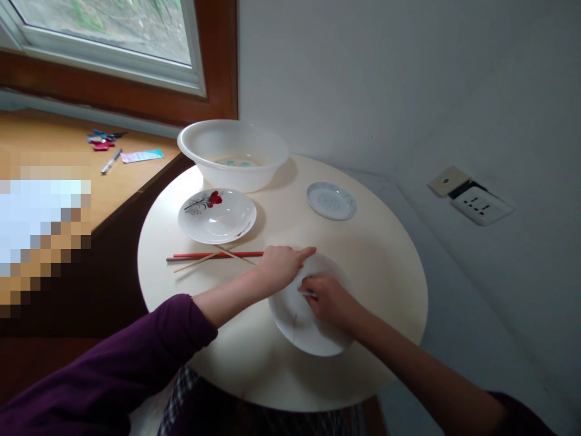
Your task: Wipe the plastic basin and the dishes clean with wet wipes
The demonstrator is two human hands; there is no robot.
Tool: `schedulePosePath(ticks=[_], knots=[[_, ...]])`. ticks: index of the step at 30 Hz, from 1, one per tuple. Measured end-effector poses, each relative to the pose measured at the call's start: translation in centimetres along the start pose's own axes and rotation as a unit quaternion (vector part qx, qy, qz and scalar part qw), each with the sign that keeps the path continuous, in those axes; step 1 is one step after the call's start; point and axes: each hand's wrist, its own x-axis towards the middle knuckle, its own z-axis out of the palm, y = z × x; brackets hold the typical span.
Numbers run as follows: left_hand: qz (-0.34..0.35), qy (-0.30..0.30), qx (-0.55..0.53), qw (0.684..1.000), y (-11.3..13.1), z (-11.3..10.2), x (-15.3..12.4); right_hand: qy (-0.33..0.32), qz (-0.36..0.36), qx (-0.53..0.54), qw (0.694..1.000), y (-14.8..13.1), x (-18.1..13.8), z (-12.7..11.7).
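A white plate (pixel 295 321) lies near the front of the round cream table (pixel 390 266). My left hand (pixel 281 266) grips its far left rim, fingers curled over the edge with the forefinger stretched along it. My right hand (pixel 329 298) rests closed on the plate's middle, pressing down; what lies under its fingers is hidden. Just left of my left hand lie red chopsticks (pixel 213 255) crossed by pale wooden chopsticks (pixel 204 259).
A white plate with a red flower (pixel 216 215), a large white plastic basin (pixel 233 154) and a small bluish saucer (pixel 331 200) stand further back. A wooden sill (pixel 68 163) with a pen and small items is at left, a wall socket (pixel 481 206) at right.
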Motion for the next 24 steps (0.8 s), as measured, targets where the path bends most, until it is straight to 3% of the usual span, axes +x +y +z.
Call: schedulePosePath(ticks=[3,7,24], knots=[[0.004,0.005,0.0,1.0,-0.1,0.1,0.0,0.014,0.0,0.035,0.999,0.1,-0.1,0.0],[-0.004,-0.001,0.001,1.0,0.0,0.0,0.0,-0.016,-0.039,0.097,0.994,-0.6,-1.0,0.3],[0.0,0.001,0.007,1.0,0.1,-0.1,-0.1,-0.076,-0.051,0.059,0.994,-1.3,-0.5,-0.1]])
